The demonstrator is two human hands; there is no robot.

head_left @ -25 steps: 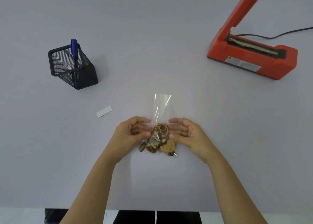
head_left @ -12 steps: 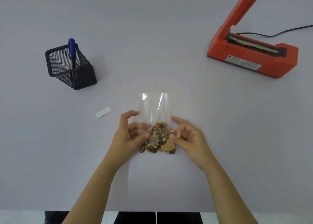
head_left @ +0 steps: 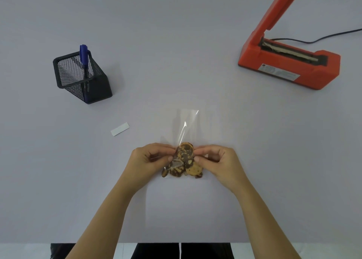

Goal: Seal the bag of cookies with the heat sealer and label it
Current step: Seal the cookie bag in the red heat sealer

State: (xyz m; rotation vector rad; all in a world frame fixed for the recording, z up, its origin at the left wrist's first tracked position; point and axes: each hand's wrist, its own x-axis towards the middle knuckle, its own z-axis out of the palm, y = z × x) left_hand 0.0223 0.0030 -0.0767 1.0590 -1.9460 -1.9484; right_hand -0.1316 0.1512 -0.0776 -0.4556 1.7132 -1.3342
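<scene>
Head view: left hand (head_left: 149, 159) and right hand (head_left: 219, 160) pinch the bag (head_left: 186, 141), mouth pointing away, cookies (head_left: 183, 162) nearest.

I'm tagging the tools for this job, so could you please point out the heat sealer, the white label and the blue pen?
heat sealer (head_left: 290, 62): head view, top of its orange base.
white label (head_left: 120, 129): head view, middle of the strip.
blue pen (head_left: 83, 53): head view, its cap end.

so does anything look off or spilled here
Nothing spilled or damaged. The cookies sit inside the clear bag, pinched by the left hand and right hand; only its empty top looks creased.
</scene>
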